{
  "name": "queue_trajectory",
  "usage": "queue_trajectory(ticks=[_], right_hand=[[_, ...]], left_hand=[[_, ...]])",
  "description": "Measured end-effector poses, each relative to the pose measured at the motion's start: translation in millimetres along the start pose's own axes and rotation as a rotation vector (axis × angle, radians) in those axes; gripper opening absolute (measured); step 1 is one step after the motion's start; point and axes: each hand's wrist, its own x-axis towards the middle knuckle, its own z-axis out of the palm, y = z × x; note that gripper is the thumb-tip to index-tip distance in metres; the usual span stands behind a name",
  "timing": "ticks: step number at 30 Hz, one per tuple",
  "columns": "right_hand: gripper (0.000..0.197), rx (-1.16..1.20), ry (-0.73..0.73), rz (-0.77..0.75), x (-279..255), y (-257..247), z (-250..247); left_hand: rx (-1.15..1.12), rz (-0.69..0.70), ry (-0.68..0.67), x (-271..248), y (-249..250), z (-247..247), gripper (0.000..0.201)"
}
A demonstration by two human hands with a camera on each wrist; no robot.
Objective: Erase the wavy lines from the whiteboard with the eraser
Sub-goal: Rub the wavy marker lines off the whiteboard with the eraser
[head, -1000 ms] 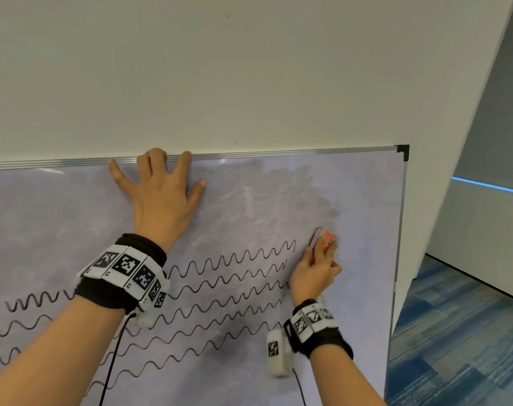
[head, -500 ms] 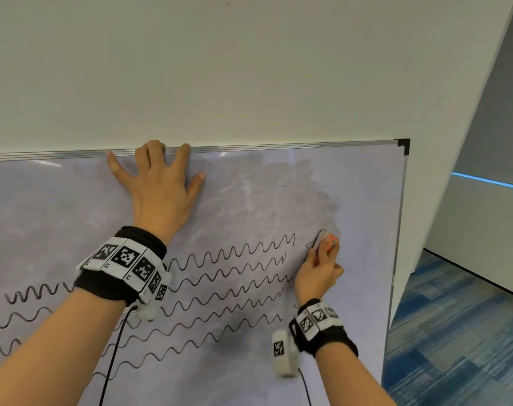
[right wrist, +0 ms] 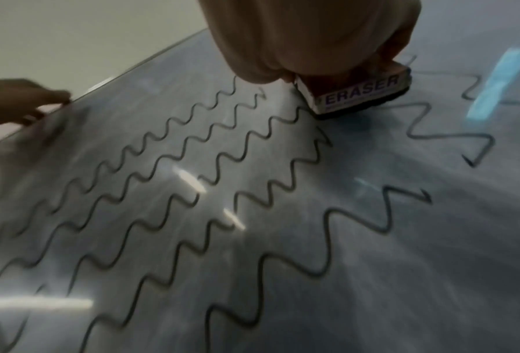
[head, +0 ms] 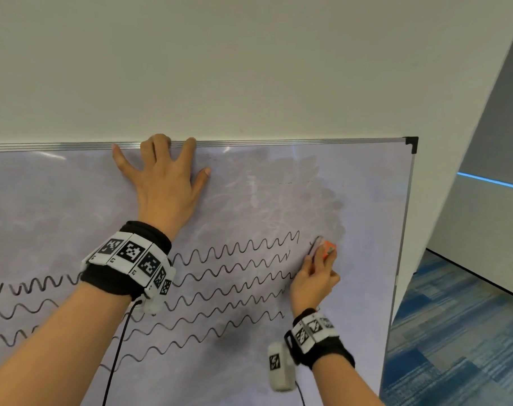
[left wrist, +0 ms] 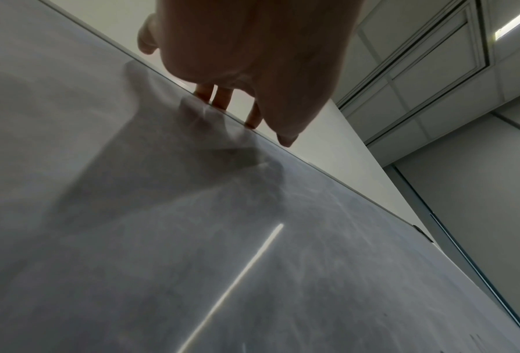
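Observation:
Several black wavy lines (head: 234, 276) (right wrist: 192, 191) run across the whiteboard (head: 366, 200) (left wrist: 283, 262) (right wrist: 434, 286). My right hand (head: 315, 276) (right wrist: 313, 35) grips a small orange-topped eraser (head: 322, 249) (right wrist: 358, 95) with ERASER printed on its side. The eraser's dark felt lies against the board just right of the upper lines' ends. My left hand (head: 164, 177) (left wrist: 252, 59) presses flat on the board with fingers spread, the fingertips at the top frame (head: 278, 142).
A grey smudged patch (head: 308, 200) covers the board above the lines. The board's right edge (head: 402, 244) and black corner cap (head: 411, 142) lie close to the eraser. Beyond that edge is a blue carpet floor (head: 454, 332). A cable (head: 114, 353) hangs from my left wristband.
My right hand with the eraser has slid slightly down along the board near the line ends. The left hand has stayed pressed in place.

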Motion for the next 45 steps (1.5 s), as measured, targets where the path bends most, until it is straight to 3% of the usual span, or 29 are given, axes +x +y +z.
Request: queue_trajectory(ticks=[2, 5, 7, 10, 11, 16, 19, 21, 24, 26, 28, 32, 34, 36, 41, 42, 43, 45], right_hand=[[0.053, -0.02, -0.034, -0.114, -24.5, 4.1, 2.0], [0.05, -0.037, -0.022, -0.126, -17.7, 14.4, -1.6], [0.049, -0.05, 0.012, -0.003, 1.9, 20.2, -4.8], [0.05, -0.001, 0.048, 0.337, 24.8, 22.1, -5.9], [0.051, 0.003, 0.048, 0.357, 24.9, 20.2, -5.7], [0.046, -0.046, -0.032, -0.037, -18.8, 7.6, -1.9], [0.045, -0.051, -0.045, -0.077, -25.6, 11.6, -3.4], [0.047, -0.011, -0.031, 0.033, -4.9, 9.9, -6.4], [0.05, 0.071, 0.05, 0.321, 34.9, 4.3, -9.7], [0.052, 0.09, 0.076, 0.392, 45.1, 1.6, -10.4], [0.053, 0.084, 0.065, 0.359, 33.7, 1.1, -8.0], [0.048, 0.002, -0.03, 0.083, -28.6, 10.3, -4.5], [0.048, -0.012, -0.057, 0.035, -39.7, 18.6, -5.1], [0.048, 0.001, -0.048, 0.086, -29.3, 24.5, -6.7], [0.051, 0.056, 0.051, 0.422, 6.8, 24.4, -13.5], [0.051, 0.061, 0.052, 0.43, 4.8, 21.0, -12.3], [0.051, 0.061, 0.045, 0.373, -1.4, 15.3, -10.7], [0.048, 0.026, 0.001, 0.082, -20.7, 6.4, -5.9]], left_hand=[[-0.007, -0.001, 0.007, -0.1, -0.6, 0.3, 0.046], [-0.012, 0.014, 0.012, -0.9, -3.0, 0.2, 0.047], [-0.007, 0.023, 0.006, -1.3, -4.2, -0.6, 0.047], [0.001, 0.022, -0.005, -0.7, -3.9, -1.2, 0.047], [0.002, 0.018, -0.008, -0.7, -3.0, -1.1, 0.047], [-0.005, 0.009, 0.004, -0.7, -1.8, 1.1, 0.047], [-0.007, 0.014, 0.009, -0.9, -3.4, 0.9, 0.047], [-0.006, 0.02, 0.003, -1.2, -4.6, -0.3, 0.048], [-0.003, 0.025, -0.005, -1.1, -5.1, -1.9, 0.048], [-0.008, 0.02, -0.01, -1.1, -3.6, -1.7, 0.048], [-0.014, 0.011, -0.01, -1.4, -2.2, -0.6, 0.049], [-0.021, 0.004, -0.001, -1.4, -1.2, 0.6, 0.048], [-0.019, 0.008, -0.002, -1.8, -2.1, 0.7, 0.048], [-0.012, 0.018, -0.007, -2.2, -3.9, -0.2, 0.049], [-0.012, 0.018, -0.017, -2.4, -3.9, -3.0, 0.049], [-0.016, 0.016, -0.018, -2.5, -3.1, -3.2, 0.049], [-0.02, 0.012, -0.018, -2.6, -2.6, -3.0, 0.05], [-0.022, 0.005, -0.02, -2.6, -2.5, -2.6, 0.05]])
